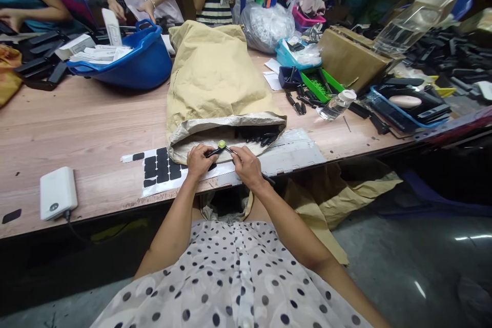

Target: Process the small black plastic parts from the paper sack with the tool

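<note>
My left hand [199, 161] is closed on a small black part with a round yellow-green end [221, 145]. My right hand [246, 164] is closed on thin metal tweezers [229, 150] whose tips touch that yellow-green end. Both hands rest at the table's front edge, in front of the open mouth of a large tan paper sack [215, 87] lying on its side. Several more black parts [258, 137] lie inside the sack's mouth. A white sheet of black rectangular pads [159, 169] sits just left of my left hand.
A white power bank [57, 192] lies near the front left edge. A blue tub [130, 64] of papers stands at the back left, trays, a green bin [321, 84] and a water bottle [337, 104] at the right. Other people stand across the wooden table [84, 128].
</note>
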{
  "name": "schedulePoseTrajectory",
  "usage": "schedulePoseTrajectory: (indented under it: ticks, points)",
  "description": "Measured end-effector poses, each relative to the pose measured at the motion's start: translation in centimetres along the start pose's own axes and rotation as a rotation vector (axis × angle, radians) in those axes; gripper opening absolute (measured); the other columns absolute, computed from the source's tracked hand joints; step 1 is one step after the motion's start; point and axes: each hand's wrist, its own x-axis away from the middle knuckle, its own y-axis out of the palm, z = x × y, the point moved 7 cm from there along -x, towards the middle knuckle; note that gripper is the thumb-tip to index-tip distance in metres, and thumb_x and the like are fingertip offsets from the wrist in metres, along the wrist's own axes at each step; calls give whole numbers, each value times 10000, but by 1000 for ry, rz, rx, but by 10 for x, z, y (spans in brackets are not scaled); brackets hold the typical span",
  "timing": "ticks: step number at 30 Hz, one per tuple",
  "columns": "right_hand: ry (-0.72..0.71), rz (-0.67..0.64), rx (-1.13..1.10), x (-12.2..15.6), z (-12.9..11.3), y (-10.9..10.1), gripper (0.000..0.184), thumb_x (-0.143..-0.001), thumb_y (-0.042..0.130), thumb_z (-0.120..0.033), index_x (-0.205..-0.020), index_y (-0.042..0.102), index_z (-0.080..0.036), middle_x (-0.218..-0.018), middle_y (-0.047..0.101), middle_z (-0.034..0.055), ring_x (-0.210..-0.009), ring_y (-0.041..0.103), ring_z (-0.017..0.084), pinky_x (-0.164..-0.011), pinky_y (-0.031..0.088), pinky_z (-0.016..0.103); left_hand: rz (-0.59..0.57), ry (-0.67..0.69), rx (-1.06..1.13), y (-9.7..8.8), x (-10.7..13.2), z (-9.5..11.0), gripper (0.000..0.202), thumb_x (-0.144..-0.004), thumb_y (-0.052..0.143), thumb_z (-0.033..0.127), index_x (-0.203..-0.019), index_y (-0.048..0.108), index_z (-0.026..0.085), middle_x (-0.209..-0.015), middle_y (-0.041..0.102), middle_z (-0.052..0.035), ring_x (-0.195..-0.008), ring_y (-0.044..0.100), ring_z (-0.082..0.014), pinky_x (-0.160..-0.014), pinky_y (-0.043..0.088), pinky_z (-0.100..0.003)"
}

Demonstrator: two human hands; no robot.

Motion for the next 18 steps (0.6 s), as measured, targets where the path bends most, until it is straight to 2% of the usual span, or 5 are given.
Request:
schedulePoseTrajectory:
  ticks: [5, 10, 18]
  points:
    - [-26, -22, 35, -1, -15, 2, 368, -1029, 440, -267, -1301, 686, -299, -993, 681, 45, -920, 647, 170, -801, 502, 231, -9, -8, 19, -1, 0, 3, 123, -759, 740, 282, -879, 767, 289, -893, 720, 3, -927, 621, -226, -880, 464, -364]
    - [-38, -111, 159, 4, -15, 12, 363, -1007, 492, -236, -1287, 699, -335, -936, 660, 28, -842, 633, 157, -725, 480, 217, -11, -19, 7, -2, 0, 5, 73, -757, 741, 275, -828, 758, 272, -883, 718, -6, -912, 620, -223, -868, 463, -358]
    - [-15, -38, 191, 2, -8, 5, 387, -1026, 445, -239, -1313, 687, -332, -941, 639, 31, -861, 621, 155, -734, 462, 210, -19, -31, 32, -2, 1, 6, 113, -755, 730, 276, -859, 772, 285, -888, 715, 3, -925, 621, -218, -878, 464, -358]
